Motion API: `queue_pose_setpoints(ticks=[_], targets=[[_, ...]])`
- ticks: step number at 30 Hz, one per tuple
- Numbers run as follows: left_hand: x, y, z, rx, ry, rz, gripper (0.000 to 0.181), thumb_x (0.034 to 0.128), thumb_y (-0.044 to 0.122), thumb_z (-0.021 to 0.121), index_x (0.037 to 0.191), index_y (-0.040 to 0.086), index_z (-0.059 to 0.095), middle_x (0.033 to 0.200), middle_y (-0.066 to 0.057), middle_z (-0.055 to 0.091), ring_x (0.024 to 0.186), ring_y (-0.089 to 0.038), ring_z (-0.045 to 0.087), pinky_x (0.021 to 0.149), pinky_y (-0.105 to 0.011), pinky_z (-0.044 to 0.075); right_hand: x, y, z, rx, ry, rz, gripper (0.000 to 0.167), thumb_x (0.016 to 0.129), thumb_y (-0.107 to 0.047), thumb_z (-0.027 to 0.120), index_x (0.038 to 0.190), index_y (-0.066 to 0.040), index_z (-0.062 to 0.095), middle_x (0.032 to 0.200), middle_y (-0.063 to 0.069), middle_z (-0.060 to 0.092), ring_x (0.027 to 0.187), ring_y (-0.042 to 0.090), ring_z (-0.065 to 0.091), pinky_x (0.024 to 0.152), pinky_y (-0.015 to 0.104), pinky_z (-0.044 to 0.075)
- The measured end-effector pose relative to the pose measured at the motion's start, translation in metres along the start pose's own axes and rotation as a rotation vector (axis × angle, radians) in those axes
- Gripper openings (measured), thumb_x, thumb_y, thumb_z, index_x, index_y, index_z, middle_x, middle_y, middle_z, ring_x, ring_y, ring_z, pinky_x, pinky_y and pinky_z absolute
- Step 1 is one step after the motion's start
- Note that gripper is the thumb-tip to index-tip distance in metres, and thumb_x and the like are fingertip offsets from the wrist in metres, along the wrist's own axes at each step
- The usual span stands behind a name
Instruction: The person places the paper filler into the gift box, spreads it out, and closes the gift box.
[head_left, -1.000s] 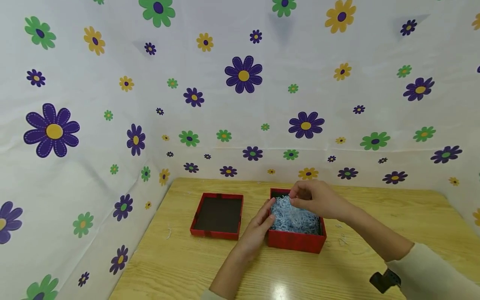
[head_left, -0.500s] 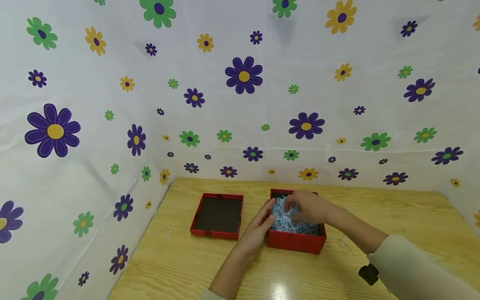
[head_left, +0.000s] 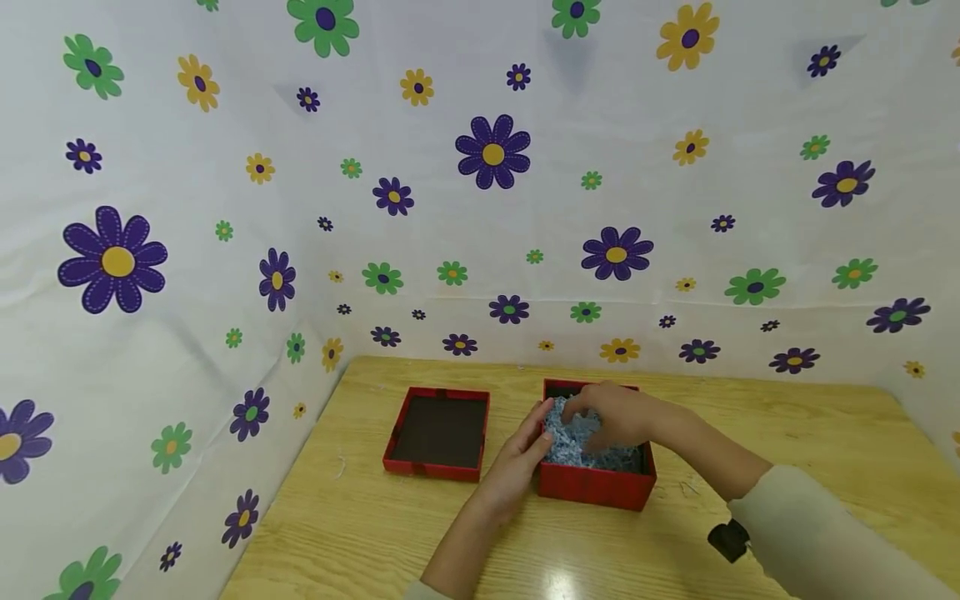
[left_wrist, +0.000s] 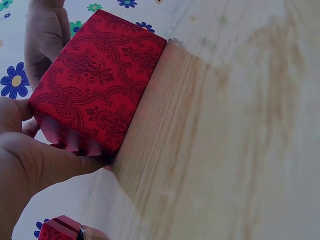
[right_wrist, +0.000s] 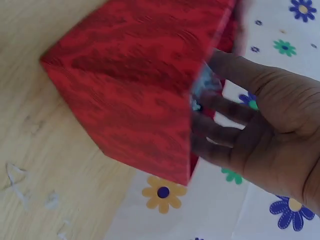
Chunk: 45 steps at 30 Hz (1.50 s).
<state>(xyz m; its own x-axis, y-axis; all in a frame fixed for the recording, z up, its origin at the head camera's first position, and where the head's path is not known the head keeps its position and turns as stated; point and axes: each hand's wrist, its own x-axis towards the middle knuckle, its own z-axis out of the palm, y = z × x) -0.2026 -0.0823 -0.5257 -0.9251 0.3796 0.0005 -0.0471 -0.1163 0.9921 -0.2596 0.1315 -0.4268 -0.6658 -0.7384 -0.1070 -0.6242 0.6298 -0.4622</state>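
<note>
A red patterned box stands on the table, holding light blue shredded paper. My left hand rests against the box's left side, its fingers and thumb mostly straight; the left wrist view shows the thumb lying along that wall. My right hand reaches down over the box's right part, fingers spread and slightly bent into the shredded paper. From the right wrist view, its fingertips pass behind the box wall, and a little blue paper shows beside them. Whether they pinch any strands is hidden.
A shallow red lid with a dark inside lies left of the box on the wooden table. Loose paper strands are scattered to the box's right, another strand far left. Flowered cloth hangs behind and at the left.
My right hand has come down from above the box into the shredded paper, its fingers spreading from a closer pose. My left hand, the box and the lid have stayed put.
</note>
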Motion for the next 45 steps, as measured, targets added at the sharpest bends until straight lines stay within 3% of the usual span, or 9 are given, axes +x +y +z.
queue_pose_setpoints(ticks=[6,13,20,23,26,29,33,36,45], targets=[[0.001,0.003,0.001,-0.002,-0.004,0.004,0.053,0.1154,0.023,0.044,0.167,0.03,0.034,0.178,-0.006,0.008,0.163,-0.035,0.003,0.129,-0.061,0.007,-0.001,0.007,-0.005,-0.015,0.091,-0.129,0.018,0.089,0.004,0.08,0.096,-0.011,0.076,0.092,-0.002,0.072,0.082,0.016,0.064,0.078,0.034,0.06],[0.003,0.0,0.0,0.005,-0.002,0.003,0.053,0.1158,0.021,0.043,0.168,0.027,0.033,0.178,-0.006,0.009,0.163,-0.034,0.004,0.129,-0.06,0.009,0.0,0.008,0.029,-0.138,-0.019,-0.15,0.035,0.085,0.002,0.085,0.117,-0.012,0.079,0.117,0.003,0.073,0.113,0.029,0.068,0.099,0.049,0.058],[0.001,-0.001,0.0,0.014,0.012,-0.018,0.055,0.1151,0.028,0.045,0.168,0.032,0.032,0.178,-0.003,0.01,0.163,-0.035,0.005,0.128,-0.064,0.01,-0.022,0.013,0.009,0.043,0.138,-0.134,0.029,0.094,-0.012,0.081,0.122,-0.012,0.076,0.121,0.001,0.072,0.115,0.029,0.067,0.099,0.051,0.058],[0.0,0.0,0.001,-0.006,0.044,-0.037,0.057,0.1143,0.028,0.047,0.168,0.035,0.03,0.178,-0.004,0.012,0.163,-0.036,0.008,0.128,-0.063,0.01,-0.039,0.012,0.008,0.121,0.331,-0.042,0.032,0.098,-0.015,0.077,0.129,-0.01,0.072,0.126,0.002,0.072,0.116,0.032,0.067,0.099,0.055,0.057],[-0.001,0.0,0.008,-0.042,0.104,-0.047,0.062,0.1141,0.028,0.048,0.17,0.035,0.022,0.178,-0.006,0.011,0.163,-0.035,0.007,0.128,-0.062,0.008,-0.052,0.01,0.025,0.234,0.579,0.098,0.044,0.101,-0.016,0.073,0.142,-0.005,0.062,0.142,0.012,0.064,0.129,0.04,0.059,0.105,0.061,0.052],[-0.004,0.001,0.021,-0.063,0.183,-0.088,0.067,0.1142,0.035,0.046,0.172,0.032,0.012,0.178,-0.009,0.008,0.163,-0.038,0.003,0.126,-0.068,0.003,-0.064,0.004,0.053,0.467,0.733,0.266,0.059,0.108,-0.021,0.064,0.157,0.001,0.041,0.16,0.025,0.044,0.146,0.048,0.042,0.115,0.065,0.04],[-0.007,-0.001,0.04,-0.045,0.249,-0.148,0.07,0.1133,0.048,0.04,0.172,0.028,0.008,0.178,-0.009,0.007,0.162,-0.041,0.001,0.121,-0.077,-0.002,-0.078,-0.007,0.089,0.788,0.689,0.535,0.076,0.114,-0.041,0.045,0.168,0.002,0.011,0.173,0.028,0.015,0.159,0.048,0.016,0.124,0.065,0.021],[-0.006,-0.002,0.047,-0.017,0.25,-0.149,0.069,0.1134,0.051,0.036,0.172,0.026,0.008,0.178,-0.005,0.007,0.162,-0.04,0.001,0.122,-0.075,-0.002,-0.082,-0.01,0.103,0.863,0.622,0.647,0.079,0.115,-0.05,0.033,0.169,-0.001,0.003,0.175,0.025,0.008,0.161,0.044,0.008,0.126,0.064,0.014],[0.02,0.01,0.05,0.016,0.222,-0.12,0.069,0.1124,0.053,0.036,0.172,0.031,0.008,0.178,-0.004,0.007,0.163,-0.039,0.001,0.123,-0.072,-0.003,-0.079,0.0,0.086,0.841,0.647,0.606,0.077,0.114,-0.052,0.029,0.17,-0.005,0.004,0.176,0.021,0.009,0.161,0.045,0.009,0.125,0.065,0.017]])
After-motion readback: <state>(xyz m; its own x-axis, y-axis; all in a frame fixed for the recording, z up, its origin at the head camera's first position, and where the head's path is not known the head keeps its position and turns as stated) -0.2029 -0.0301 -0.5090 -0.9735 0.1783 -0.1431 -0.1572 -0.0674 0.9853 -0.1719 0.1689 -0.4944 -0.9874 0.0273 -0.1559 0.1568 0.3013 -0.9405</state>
